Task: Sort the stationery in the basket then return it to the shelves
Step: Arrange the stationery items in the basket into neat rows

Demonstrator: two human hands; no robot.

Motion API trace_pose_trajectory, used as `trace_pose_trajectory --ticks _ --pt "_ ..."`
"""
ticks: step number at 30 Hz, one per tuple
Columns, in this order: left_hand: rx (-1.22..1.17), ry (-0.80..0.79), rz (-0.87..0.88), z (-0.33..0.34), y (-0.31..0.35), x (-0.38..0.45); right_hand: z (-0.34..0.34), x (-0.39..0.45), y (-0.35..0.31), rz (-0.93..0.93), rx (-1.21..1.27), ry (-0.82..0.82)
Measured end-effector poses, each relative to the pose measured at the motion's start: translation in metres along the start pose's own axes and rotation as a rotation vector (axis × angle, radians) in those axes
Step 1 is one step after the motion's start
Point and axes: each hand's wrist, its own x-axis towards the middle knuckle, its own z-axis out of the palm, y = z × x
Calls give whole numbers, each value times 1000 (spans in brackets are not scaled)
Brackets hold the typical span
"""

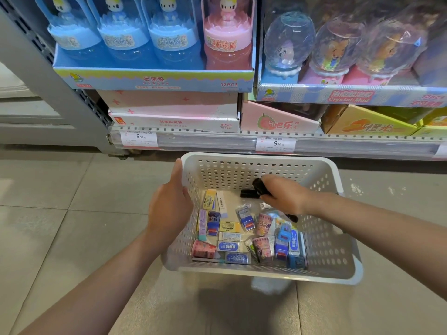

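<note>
While the stationery is still heaped unsorted, the white perforated basket [321, 240] sits on the tiled floor [60, 213] at 6 o'clock from the shelf edge [217, 139], just in front of it. Inside: small erasers and boxed bits [229, 238] packed toward the near half, pink cup-shaped ones at 7 and 5 o'clock, blue packs at 4 o'clock. The far half of the basket bottom is mostly bare.

Risks, my read:
- Right hand carries several black pieces at once; reach for one more and one could slip back into the pile, undoing the sort.
- Small slick packs overlap at 4 o'clock; a grab there may drag neighbours along.
- If the left hand lets go of the rim, the light basket could slide or tip under the digging hand.

Hands:
- Right hand [283, 194], at 1 o'clock in the basket, fingers curled round black cylindrical items [256, 187]; one end pokes out at 10 o'clock of the fist, another black tip shows under the wrist at 5 o'clock. Can't tell exactly how many it holds.
- Left hand [169, 204] on the basket's 9 o'clock wall, thumb up along the rim, fingers wrapped over into the inside, gripping it steady.

Beyond: slime tubs [154, 39] and price tags [275, 143] on the shelf.
</note>
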Motion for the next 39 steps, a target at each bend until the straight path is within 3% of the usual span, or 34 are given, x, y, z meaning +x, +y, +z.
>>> trace_pose_trajectory --ticks 5,14,31,39 --pt "-15 -5 -11 2 -5 1 21 9 1 16 -189 -147" --pt "-16 -17 -16 3 -8 4 37 32 1 199 -242 -274" --pt "4 -7 5 3 -6 3 46 33 -3 287 -123 -295" --pt "-6 -7 -12 4 -6 4 53 30 3 197 -8 -263"
